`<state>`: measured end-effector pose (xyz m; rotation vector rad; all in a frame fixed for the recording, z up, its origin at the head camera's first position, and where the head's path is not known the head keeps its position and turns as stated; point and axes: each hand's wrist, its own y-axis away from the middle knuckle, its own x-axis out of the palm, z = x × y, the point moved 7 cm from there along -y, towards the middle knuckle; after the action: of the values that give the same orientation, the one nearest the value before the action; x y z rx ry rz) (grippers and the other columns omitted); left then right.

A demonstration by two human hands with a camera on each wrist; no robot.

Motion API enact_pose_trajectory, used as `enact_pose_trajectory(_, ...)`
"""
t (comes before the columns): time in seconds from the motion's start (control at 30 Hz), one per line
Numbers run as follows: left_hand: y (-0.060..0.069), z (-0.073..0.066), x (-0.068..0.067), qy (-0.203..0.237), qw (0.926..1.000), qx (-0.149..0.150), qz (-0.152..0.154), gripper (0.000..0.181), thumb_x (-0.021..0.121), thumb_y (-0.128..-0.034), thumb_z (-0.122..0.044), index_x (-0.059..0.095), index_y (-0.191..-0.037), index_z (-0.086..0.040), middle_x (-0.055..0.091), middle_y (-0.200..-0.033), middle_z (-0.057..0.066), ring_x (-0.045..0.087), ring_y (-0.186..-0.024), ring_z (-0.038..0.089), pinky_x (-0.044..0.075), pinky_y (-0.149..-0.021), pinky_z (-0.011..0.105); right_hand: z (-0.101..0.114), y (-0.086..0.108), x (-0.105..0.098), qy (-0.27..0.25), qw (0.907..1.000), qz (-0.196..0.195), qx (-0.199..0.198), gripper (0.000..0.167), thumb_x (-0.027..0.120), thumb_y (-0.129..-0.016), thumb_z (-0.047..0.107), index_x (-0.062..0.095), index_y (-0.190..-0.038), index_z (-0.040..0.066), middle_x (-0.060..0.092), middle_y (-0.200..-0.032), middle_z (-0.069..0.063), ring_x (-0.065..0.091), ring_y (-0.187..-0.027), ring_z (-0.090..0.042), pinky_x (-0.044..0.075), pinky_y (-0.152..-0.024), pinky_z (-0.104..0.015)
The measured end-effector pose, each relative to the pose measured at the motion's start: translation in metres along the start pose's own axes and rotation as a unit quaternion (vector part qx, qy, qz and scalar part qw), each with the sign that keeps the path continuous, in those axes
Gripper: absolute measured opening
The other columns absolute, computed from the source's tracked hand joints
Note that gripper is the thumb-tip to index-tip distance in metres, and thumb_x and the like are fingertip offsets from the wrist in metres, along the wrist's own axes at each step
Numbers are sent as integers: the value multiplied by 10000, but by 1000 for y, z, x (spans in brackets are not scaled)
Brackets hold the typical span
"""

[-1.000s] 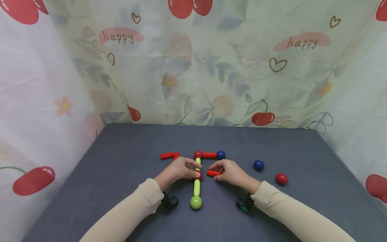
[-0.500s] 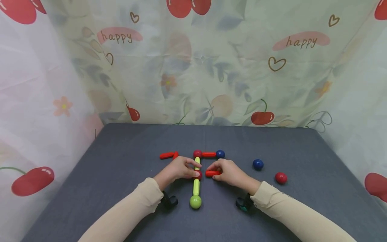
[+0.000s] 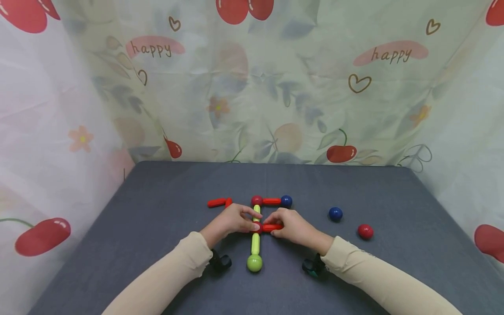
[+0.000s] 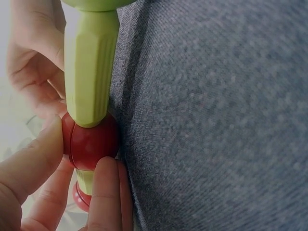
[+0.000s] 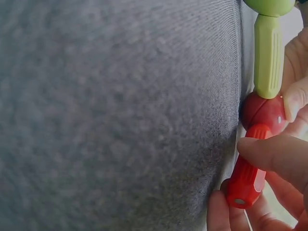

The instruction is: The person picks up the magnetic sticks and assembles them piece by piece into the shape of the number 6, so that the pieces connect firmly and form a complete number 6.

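With left hand (image 3: 237,219), grips glossy red plastic ball (image 4: 95,147). With right hand (image 3: 292,225), pinches ridged red plastic rod (image 5: 248,175) against it, inside far edge of woven grey worktop (image 3: 185,183).

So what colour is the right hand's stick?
The stick is red, clearest in the right wrist view.

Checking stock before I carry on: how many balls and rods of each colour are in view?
Red balls: 3
Blue balls: 2
Green ball: 1
Red rods: 4
Light-green rods: 2
Total: 12 in view; one red rod is partly hidden by the left hand.
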<state>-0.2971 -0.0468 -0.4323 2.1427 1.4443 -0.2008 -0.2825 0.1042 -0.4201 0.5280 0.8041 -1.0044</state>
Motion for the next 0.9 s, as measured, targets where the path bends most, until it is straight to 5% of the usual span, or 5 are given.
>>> enact_pose_trajectory(0.9,-2,0,1,157,9998,23,69,302,797,-789,-99,738,-1085,-94,725,-831,57,656,-710,94,567,-715,280,-26,13,-13,-788,9957,96,469,160,743,-841,106,710,-998,113,651,-857,17,595,-767,-107,508,-715,-269)
